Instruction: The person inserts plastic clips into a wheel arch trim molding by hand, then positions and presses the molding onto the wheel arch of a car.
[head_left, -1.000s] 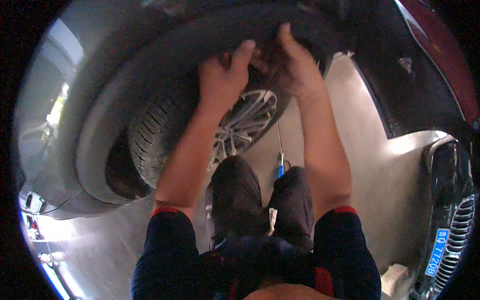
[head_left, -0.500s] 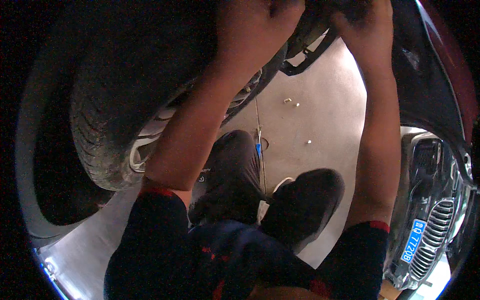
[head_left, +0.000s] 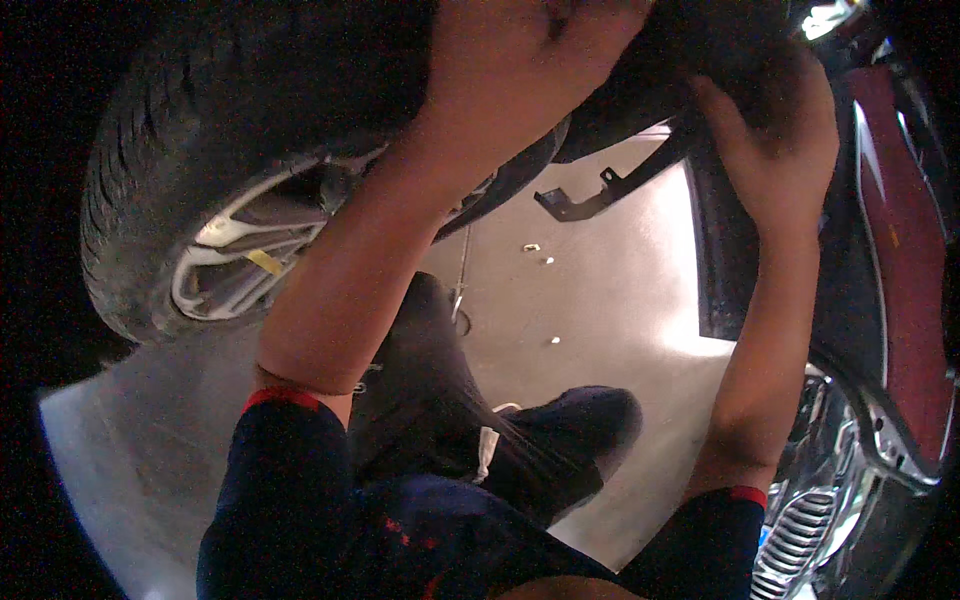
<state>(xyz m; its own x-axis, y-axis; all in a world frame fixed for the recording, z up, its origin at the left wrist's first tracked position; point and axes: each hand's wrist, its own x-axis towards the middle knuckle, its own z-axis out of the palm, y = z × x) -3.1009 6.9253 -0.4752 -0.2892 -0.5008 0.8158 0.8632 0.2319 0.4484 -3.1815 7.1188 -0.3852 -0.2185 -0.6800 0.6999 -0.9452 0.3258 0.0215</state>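
Note:
Both bare arms reach up beneath a raised car's front corner. My left hand (head_left: 525, 75) is at the top edge, right of the tyre (head_left: 130, 230). Its thumb side shows and looks bent inward, while the fingertips run into shadow and past the picture's edge. Farther right, my right hand (head_left: 785, 140) curls about a dark part under the car, thumb set apart from the fingers. What either hand grips is too dark to name. A black bracket (head_left: 585, 203) with small tabs hangs between and below the hands.
The wheel's silver spoked rim (head_left: 215, 235) is close to my left forearm. A dark red body panel (head_left: 905, 270) runs along the right. Below it is another car's front with a chrome grille (head_left: 800, 535). Small pale bits (head_left: 550, 261) lie on the floor (head_left: 610, 300).
The whole view has shifted, showing more of the wheel rim and the red panel. My right hand sits farther right and lower, wider apart from my left. The bracket shows more fully.

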